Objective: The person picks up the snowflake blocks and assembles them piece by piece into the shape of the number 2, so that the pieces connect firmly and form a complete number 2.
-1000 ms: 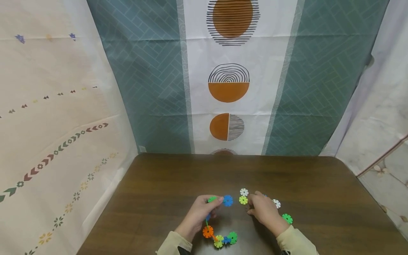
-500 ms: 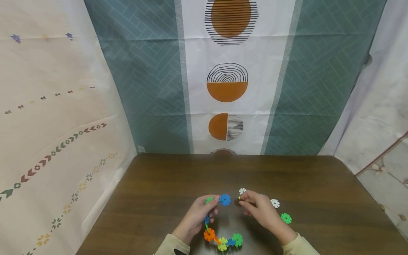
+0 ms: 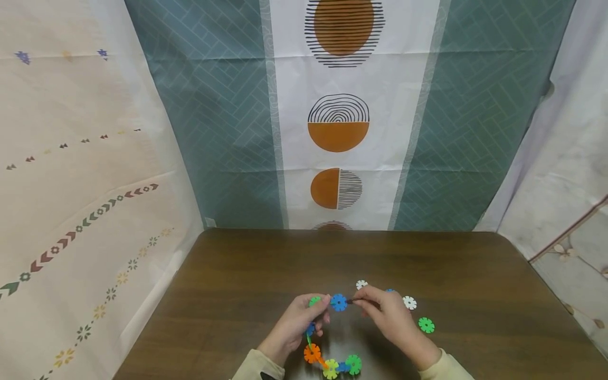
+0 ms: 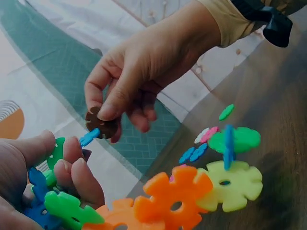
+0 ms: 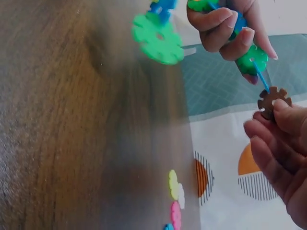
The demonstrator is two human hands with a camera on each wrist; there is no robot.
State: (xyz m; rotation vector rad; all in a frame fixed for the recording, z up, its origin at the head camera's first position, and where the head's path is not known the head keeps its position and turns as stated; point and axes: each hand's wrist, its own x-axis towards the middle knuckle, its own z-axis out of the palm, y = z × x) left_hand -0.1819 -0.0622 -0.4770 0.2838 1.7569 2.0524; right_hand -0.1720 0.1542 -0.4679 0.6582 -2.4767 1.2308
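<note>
My left hand [image 3: 301,319] grips a chain of slotted plastic snowflake discs near its upper end. From this grip the chain curves down through an orange disc [image 3: 312,353] and a yellow disc [image 3: 330,369] to a green disc [image 3: 353,364]. Beyond the left fingertips a blue disc [image 3: 339,302] sticks out at the chain's other end. My right hand [image 3: 394,319] pinches a brown snowflake disc [image 4: 101,123] between thumb and fingers. Its edge meets the blue disc's edge, the two discs at an angle in the right wrist view. Fingers hide part of the chain.
Loose discs lie on the brown table [image 3: 256,269] past the right hand: white [image 3: 361,285], another white disc [image 3: 410,302] and green [image 3: 426,325]. A loose yellow disc [image 5: 173,184] and a pink one [image 5: 176,215] show in the right wrist view. Patterned cloth hangs behind the table.
My right hand has come from among the loose discs leftward with the brown disc, up to the blue disc. The left hand stays nearly in place; the chain's lower end has swung slightly right and down.
</note>
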